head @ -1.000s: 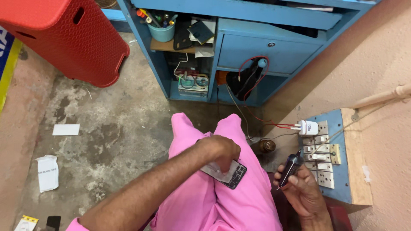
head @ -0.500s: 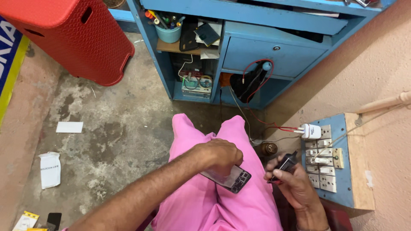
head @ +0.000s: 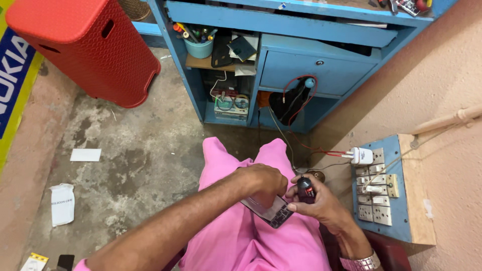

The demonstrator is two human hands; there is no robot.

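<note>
I sit with pink-clothed knees [head: 236,165] below me. My left hand [head: 263,181] grips an opened phone [head: 268,210], its inner parts showing, resting on my lap. My right hand [head: 314,200] holds a small black tool with red marks [head: 305,188], tip pointing down beside the phone's right edge. The two hands touch each other over the phone. A metal watch band [head: 359,263] shows on my right wrist.
A blue switch board [head: 381,188] with a white plug [head: 361,155] hangs on the wall at right, with red wires running to a blue cabinet [head: 311,70] ahead. A red plastic stool [head: 85,50] stands at upper left. Paper scraps [head: 63,203] lie on the concrete floor.
My right hand has moved left and up with the black tool, from near the switch board to right against the phone and my left hand. The view has tilted slightly.
</note>
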